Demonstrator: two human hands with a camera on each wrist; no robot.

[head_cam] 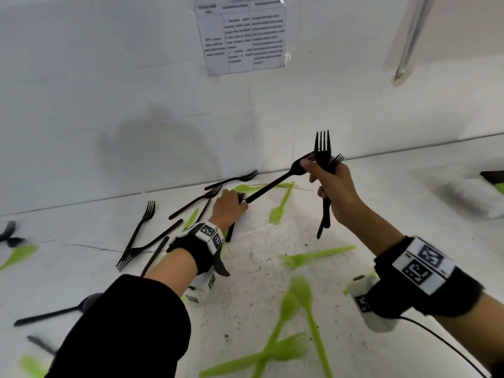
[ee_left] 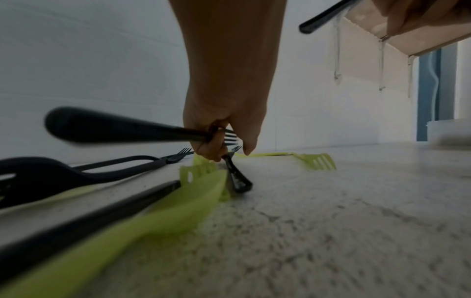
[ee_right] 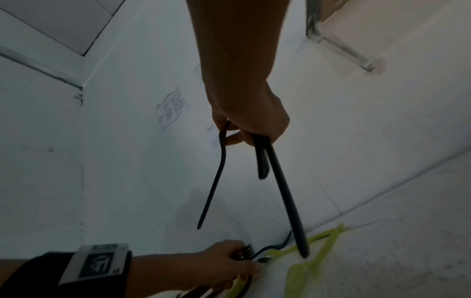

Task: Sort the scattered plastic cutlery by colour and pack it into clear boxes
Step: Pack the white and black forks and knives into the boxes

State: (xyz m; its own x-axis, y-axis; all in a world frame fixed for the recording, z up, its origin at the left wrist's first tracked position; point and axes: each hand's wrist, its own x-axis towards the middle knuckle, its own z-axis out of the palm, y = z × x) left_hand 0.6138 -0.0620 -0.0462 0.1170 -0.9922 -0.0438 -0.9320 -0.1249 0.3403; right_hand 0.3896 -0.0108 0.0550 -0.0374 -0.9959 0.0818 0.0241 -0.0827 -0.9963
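Observation:
Black and green plastic forks lie scattered on the white table (head_cam: 381, 192). My right hand (head_cam: 313, 170) is raised and grips a bunch of black forks (head_cam: 323, 147) with the tines up; one long black fork (head_cam: 272, 184) slants down-left from its thumb. In the right wrist view the right hand (ee_right: 242, 135) has the black handles (ee_right: 282, 193) hanging below it. My left hand (head_cam: 240, 203) is low on the table near the wall. In the left wrist view its curled fingers (ee_left: 216, 149) clasp two black forks (ee_left: 114, 129), one handle end (ee_left: 237, 179) touching the table over a green fork (ee_left: 198, 181).
Loose black forks (head_cam: 141, 227) lie left of my left hand, along the wall (head_cam: 136, 105). Green forks (head_cam: 313, 255) cover the near and middle table. A blurred pale container (head_cam: 474, 197) sits at the far right edge. A printed sheet (head_cam: 242, 36) hangs on the wall.

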